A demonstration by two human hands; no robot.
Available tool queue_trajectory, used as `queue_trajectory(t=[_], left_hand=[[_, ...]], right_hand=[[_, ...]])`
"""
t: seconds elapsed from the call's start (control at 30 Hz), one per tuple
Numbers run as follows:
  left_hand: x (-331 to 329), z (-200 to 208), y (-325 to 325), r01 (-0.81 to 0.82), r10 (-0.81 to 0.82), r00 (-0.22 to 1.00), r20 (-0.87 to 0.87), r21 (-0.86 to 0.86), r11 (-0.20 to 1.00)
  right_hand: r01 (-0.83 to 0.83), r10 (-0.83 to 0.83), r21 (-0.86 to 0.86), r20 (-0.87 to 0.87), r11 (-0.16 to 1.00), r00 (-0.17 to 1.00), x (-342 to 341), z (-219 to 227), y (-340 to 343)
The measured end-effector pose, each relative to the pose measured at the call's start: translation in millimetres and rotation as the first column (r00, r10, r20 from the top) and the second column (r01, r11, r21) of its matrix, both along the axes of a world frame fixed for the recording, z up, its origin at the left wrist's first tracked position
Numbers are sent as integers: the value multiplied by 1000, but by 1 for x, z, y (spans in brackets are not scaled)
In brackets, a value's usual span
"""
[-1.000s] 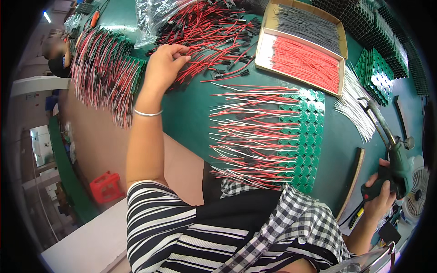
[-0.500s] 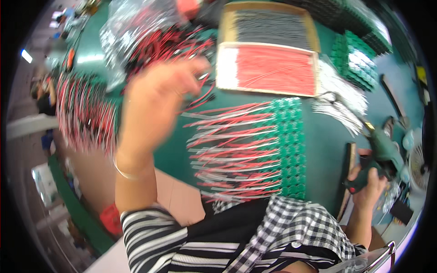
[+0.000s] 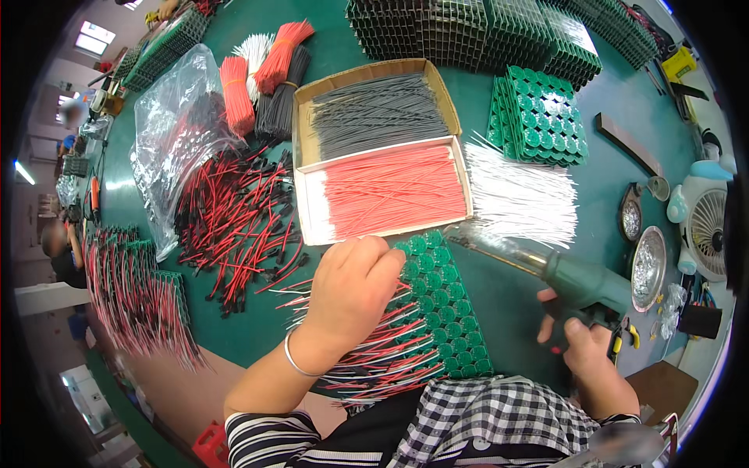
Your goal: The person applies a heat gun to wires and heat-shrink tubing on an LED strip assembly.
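My left hand is closed, fingertips pinched at the upper left corner of a green circuit board panel. What they pinch is hidden behind the fingers. Red, white and black wires run leftward off the panel's round boards, passing under my left wrist. My right hand grips a green soldering gun by its handle. Its long metal tip points left and reaches the panel's top edge, just right of my left fingertips. Whether the tip touches a board, I cannot tell.
Beyond the panel stands a cardboard box of red and grey wires. White wires and stacked green panels lie right of it. Red-black connector leads spill from a plastic bag at left. A fan and metal dish stand right.
My left hand has come from the connector leads down and right to the panel's upper corner. My right hand has moved left with the soldering gun, bringing its tip to the panel.
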State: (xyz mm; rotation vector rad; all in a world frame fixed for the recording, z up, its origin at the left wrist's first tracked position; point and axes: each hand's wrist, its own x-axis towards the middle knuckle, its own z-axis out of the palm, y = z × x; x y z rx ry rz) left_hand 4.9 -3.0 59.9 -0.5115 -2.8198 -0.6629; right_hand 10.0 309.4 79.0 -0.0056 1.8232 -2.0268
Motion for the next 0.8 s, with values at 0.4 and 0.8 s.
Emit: queue_trajectory(t=[0.4,0.8], left_hand=[[0,-5,-12,-39,29,987,-159,-55,998],[1,-6,-11,-66,63,992,-111,-24,998]], right_hand=[[-267,429,509,-232,818,873,-4,-13,-12],[-228,407,539,-240,811,882,-1,-11,-21]])
